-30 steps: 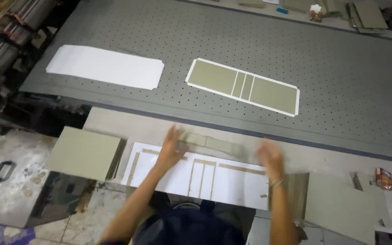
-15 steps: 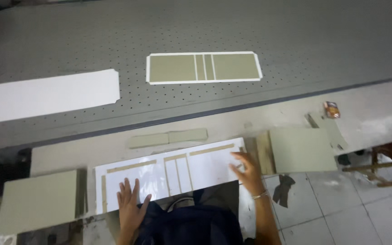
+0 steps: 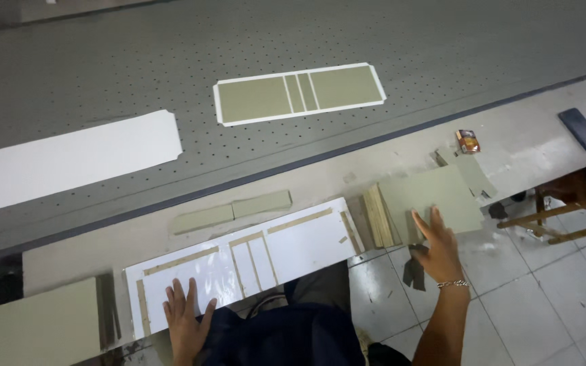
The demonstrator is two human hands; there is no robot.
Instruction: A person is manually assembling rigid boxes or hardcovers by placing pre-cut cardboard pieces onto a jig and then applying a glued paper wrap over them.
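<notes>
Left hand (image 3: pixel 186 317) lies flat, fingers spread, on near white template sheet (image 3: pixel 239 264); right hand (image 3: pixel 437 245) (open, grasping nothing) reaches the olive board stack (image 3: pixel 428 200) right. Judged: fetching 1 board, needing pinch.

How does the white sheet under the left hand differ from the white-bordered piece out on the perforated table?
The white sheet lies at the bench edge, pressed by the left hand; the bordered piece lies untouched on the perforated table. The sheet shows white panels with thin olive strips; the piece shows olive panels. Both are long, flat and panelled.
</notes>
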